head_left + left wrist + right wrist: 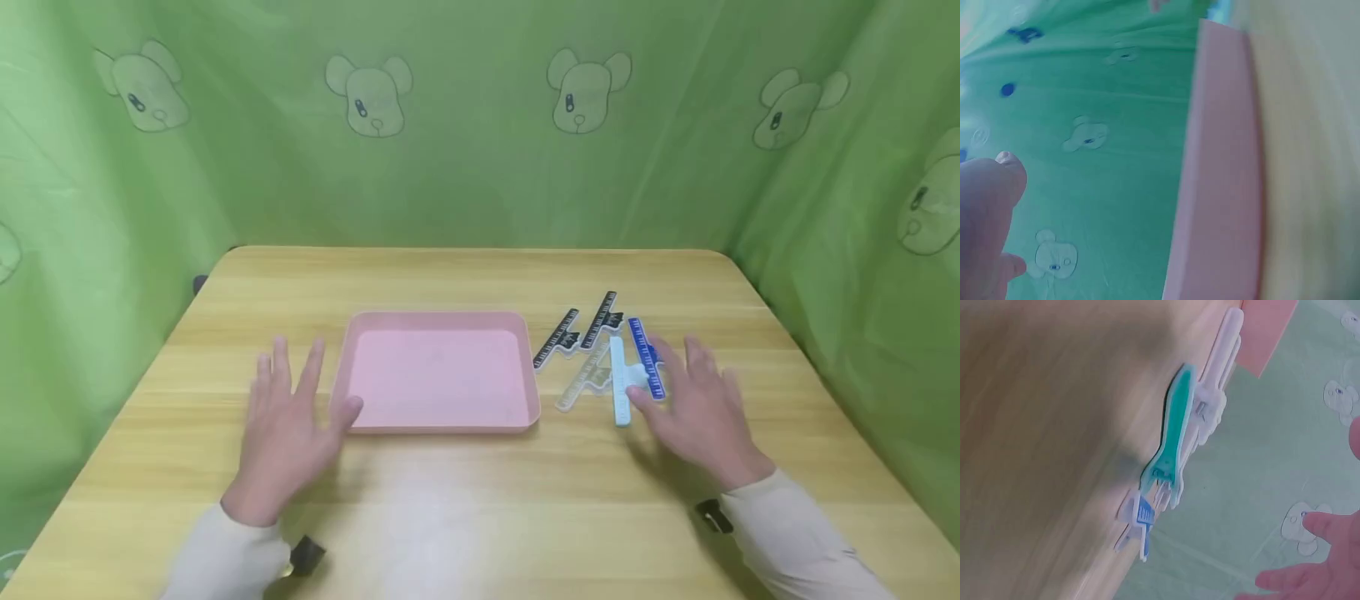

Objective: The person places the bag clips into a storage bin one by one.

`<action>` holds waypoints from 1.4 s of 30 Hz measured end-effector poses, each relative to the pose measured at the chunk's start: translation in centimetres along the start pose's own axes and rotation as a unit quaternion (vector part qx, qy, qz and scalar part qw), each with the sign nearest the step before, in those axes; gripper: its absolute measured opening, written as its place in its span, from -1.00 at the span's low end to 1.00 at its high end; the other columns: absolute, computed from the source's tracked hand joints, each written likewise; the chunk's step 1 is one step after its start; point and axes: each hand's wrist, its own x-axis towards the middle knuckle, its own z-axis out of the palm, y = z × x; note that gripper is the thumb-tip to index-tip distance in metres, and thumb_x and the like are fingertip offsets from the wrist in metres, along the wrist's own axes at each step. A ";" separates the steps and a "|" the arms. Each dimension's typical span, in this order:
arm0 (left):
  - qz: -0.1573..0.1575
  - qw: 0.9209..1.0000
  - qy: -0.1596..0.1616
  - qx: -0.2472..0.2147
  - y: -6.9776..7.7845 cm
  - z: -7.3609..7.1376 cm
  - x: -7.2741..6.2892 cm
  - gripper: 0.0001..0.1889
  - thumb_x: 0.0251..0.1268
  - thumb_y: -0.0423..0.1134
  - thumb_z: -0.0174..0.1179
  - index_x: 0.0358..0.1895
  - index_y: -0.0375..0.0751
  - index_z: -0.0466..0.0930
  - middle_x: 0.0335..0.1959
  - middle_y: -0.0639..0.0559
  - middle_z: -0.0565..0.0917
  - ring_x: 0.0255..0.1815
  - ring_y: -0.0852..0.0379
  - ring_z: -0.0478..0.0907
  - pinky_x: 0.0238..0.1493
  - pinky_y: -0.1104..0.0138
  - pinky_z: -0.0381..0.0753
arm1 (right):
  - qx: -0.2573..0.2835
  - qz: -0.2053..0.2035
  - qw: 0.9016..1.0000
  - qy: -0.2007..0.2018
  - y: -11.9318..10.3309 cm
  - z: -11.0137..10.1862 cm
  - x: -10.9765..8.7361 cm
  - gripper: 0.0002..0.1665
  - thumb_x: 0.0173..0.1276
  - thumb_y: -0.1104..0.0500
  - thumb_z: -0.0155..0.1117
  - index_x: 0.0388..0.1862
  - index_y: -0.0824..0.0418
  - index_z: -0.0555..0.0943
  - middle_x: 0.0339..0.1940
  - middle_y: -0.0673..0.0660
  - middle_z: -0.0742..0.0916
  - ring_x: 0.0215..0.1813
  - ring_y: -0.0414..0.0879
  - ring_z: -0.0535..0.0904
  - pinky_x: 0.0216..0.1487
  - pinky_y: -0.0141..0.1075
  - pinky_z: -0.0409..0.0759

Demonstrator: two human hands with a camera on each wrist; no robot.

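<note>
Fingers spread, my left hand (288, 437) hovers by the near left corner of a shallow pink tray (442, 375) and holds nothing. The tray's side wall (1219, 162) fills the middle of the left wrist view. My right hand (705, 408), also spread and holding nothing, is over the right side of a group of ruler clips. Its thumb overlaps the light blue ruler clip (620, 387) in the head view. A dark blue ruler clip (645, 358) lies by its fingers. Left of these are a clear ruler clip (579, 385) and two black ones (555, 340).
All of this stands on a wood-grain table (442, 508), with the clips just right of the tray. A green curtain (480, 183) with bear faces hangs behind and along both sides. Dark straps (306, 556) show at both wrists.
</note>
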 end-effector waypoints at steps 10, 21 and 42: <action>-0.089 0.963 -0.050 -0.249 0.3 0.2 2.3 -0.25 0.50 0.25 -0.40 0.58 -0.01 -0.37 0.57 -0.21 -0.18 0.49 -0.37 -0.11 0.37 -0.31 -0.08 | 0.136 0.060 0.989 -0.021 2.9 -1.0 0.8 -0.18 0.53 -0.20 -0.11 0.47 0.38 0.12 0.20 0.61 0.45 0.12 0.52 0.43 -0.01 0.38 0.43; -0.163 0.904 -0.094 -0.382 -2.1 2.9 2.3 -0.12 0.38 0.36 -0.21 0.58 0.03 -0.32 0.57 -0.17 -0.09 0.51 -0.24 -0.05 0.42 -0.13 0.06 | 0.225 0.106 0.965 -0.078 5.7 -1.9 3.1 -0.14 0.55 -0.27 -0.33 0.30 0.48 0.36 -0.04 0.44 0.63 -0.17 0.18 0.61 -0.17 -0.13 0.59; -0.184 0.903 -0.074 -0.382 -2.4 5.4 2.1 -0.24 0.39 -0.33 0.11 0.54 -0.28 -0.10 0.54 -0.21 0.00 0.51 -0.18 0.02 0.47 0.08 0.06 | 0.275 0.179 0.927 -0.183 10.4 0.9 6.6 0.04 0.45 -0.41 -0.32 0.36 0.52 0.24 -0.10 0.29 0.63 -0.18 0.02 0.52 -0.15 -0.29 0.51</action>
